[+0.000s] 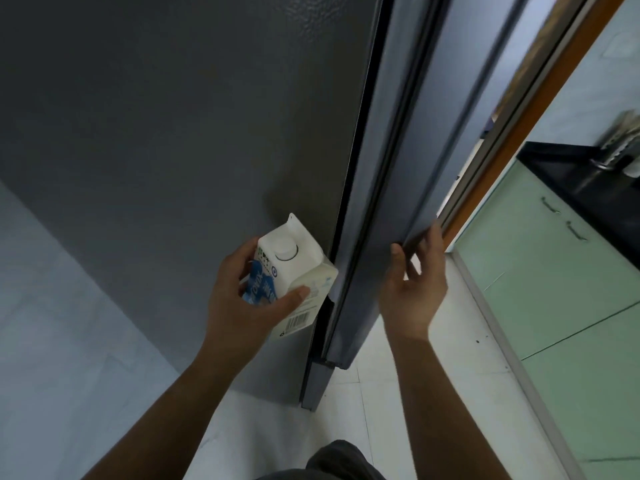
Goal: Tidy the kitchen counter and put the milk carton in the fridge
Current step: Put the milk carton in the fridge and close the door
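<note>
A tall dark grey fridge (pixel 166 140) fills the left and middle of the head view. My left hand (pixel 242 299) grips a white milk carton (pixel 294 261) with blue print and a round white cap, held close against the fridge's side near its front corner. My right hand (pixel 412 285) is at the lower right edge of the grey fridge door (pixel 426 140), fingers curled around that edge and thumb on the door face. The door sits almost flush with the fridge body, with a narrow dark gap along it.
To the right, an orange-brown door frame (pixel 540 109) leads to a black kitchen counter (pixel 588 188) over pale green cabinets (pixel 540 258). A metal container (pixel 620 143) stands on the counter. White tiled floor (pixel 433 393) lies below my hands.
</note>
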{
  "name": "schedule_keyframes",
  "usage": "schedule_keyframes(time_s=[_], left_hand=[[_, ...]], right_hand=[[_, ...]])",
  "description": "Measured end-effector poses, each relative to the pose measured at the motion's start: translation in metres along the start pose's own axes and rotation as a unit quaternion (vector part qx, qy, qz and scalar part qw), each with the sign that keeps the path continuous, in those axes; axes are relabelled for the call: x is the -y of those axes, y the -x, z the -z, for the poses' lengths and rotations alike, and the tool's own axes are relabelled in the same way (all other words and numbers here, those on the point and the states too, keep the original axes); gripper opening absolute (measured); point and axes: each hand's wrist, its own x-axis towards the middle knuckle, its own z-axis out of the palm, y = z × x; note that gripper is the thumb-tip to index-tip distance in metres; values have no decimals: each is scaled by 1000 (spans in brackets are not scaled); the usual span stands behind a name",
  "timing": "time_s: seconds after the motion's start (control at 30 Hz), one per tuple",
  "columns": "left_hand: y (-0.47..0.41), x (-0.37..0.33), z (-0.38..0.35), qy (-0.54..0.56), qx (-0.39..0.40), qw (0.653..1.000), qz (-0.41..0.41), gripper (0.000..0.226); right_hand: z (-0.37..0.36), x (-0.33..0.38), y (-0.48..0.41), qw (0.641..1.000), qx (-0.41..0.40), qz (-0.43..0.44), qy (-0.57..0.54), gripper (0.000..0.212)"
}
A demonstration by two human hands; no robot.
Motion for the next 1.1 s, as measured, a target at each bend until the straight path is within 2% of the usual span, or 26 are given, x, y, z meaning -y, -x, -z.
schedule_keyframes(time_s=[0.2, 0.37, 0.57, 0.7, 0.87, 0.97, 1.1], left_hand=[[8, -3, -21, 30, 37, 999, -7, 79], [10, -8, -55, 36, 88, 995, -9, 84], [-3, -15, -98, 30, 109, 994, -10, 91], [-14, -16, -131, 15, 114, 993, 3, 95], [-19, -26, -191, 31, 101, 994, 18, 84], [-24, -32, -230, 31, 90, 995, 19, 86], [-28, -41, -284, 44, 80, 996, 22, 84]], right_hand=[[54, -17, -30, 1000, -12, -20, -3, 51], [80, -24, -48, 998, -46, -34, 9, 42], [103, -42, -70, 997, -31, -26, 58, 71], [130, -57, -97, 997, -25, -29, 60, 72], [167, -78, -137, 998, -16, -23, 59, 69], [185, -92, -162, 999, -5, -19, 50, 67], [204, -111, -197, 998, 30, -10, 54, 77]])
